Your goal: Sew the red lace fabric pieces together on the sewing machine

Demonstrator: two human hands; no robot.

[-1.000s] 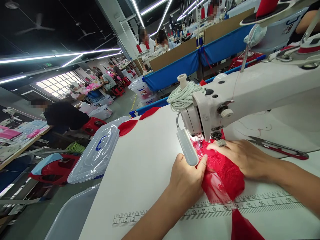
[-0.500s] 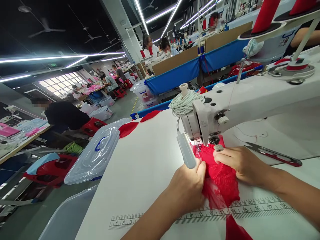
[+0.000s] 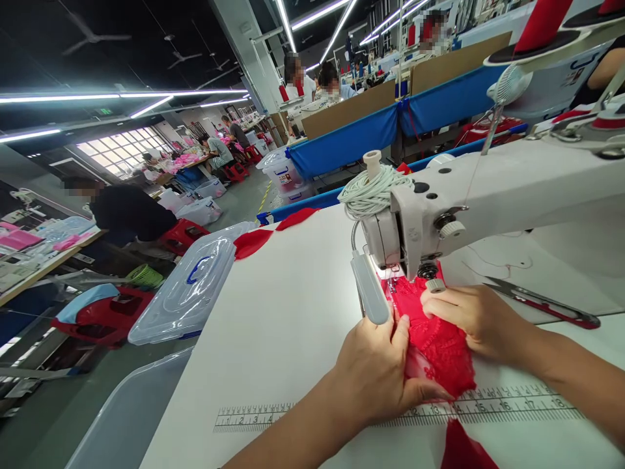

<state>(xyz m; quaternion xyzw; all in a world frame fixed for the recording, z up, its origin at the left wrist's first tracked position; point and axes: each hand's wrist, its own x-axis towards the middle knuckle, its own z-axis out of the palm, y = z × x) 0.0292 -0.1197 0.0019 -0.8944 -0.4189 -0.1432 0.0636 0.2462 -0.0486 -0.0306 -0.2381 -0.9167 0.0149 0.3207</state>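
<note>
Left hand [image 3: 375,374] gripping red lace [image 3: 437,339], right hand [image 3: 469,316] flat on it, fingers spread, under sewing machine [image 3: 488,189], near tabletop's front edge

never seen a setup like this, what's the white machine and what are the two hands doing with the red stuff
The picture comes from a camera worn on the worker's head, looking down at their own hands. The white machine is a sewing machine on a white table. Under its needle lies a piece of red lace. The left hand grips the near edge of the lace; the right hand lies flat on it, beside the needle. A printed ruler runs along the table's front, and snips lie to the right.
</note>
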